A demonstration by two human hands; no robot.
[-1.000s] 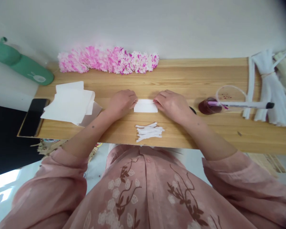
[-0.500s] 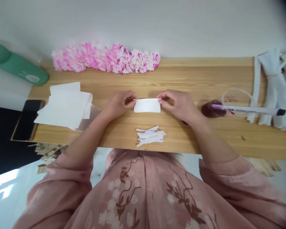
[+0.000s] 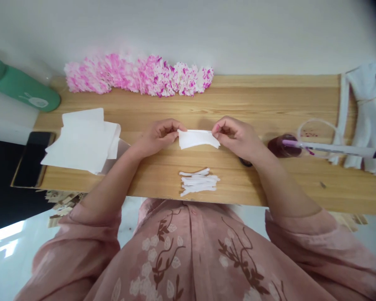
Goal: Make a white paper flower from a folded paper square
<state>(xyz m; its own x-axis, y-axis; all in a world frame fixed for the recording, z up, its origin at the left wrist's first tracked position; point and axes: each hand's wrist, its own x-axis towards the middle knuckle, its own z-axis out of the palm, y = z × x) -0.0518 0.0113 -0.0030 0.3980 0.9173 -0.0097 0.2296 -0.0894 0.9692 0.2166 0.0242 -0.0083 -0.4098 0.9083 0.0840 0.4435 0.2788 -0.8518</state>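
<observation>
Centrally, both forearms reach up from the lower left and lower right of the frame and converge over a wooden table (image 3: 269, 100), the wrists turned so that the two hands face each other. The left hand (image 3: 159, 136), left of centre, has its fingers curled and the thumb brought against the index finger; the right hand (image 3: 238, 136), right of centre, is in a similar pose, with a rounded gap between its curved index finger and thumb. Between them, in the middle of the frame, lies a folded white piece (image 3: 198, 139), pinched at its upper left corner by the left fingertips and at its upper right corner by the right. Its upper edge runs nearly straight from one pinch to the other, while its lower part spreads towards the viewer, flaring at the lower right; whether it touches the surface cannot be told. Below it, at lower centre, lies a small group of white rolled strips (image 3: 199, 182), apart from both hands. A dark round object (image 3: 246, 162) shows partly beneath the right wrist. White sheets (image 3: 78, 144) overlap at left, and a pink-and-white ruffled row (image 3: 138, 75) extends along the upper left.
</observation>
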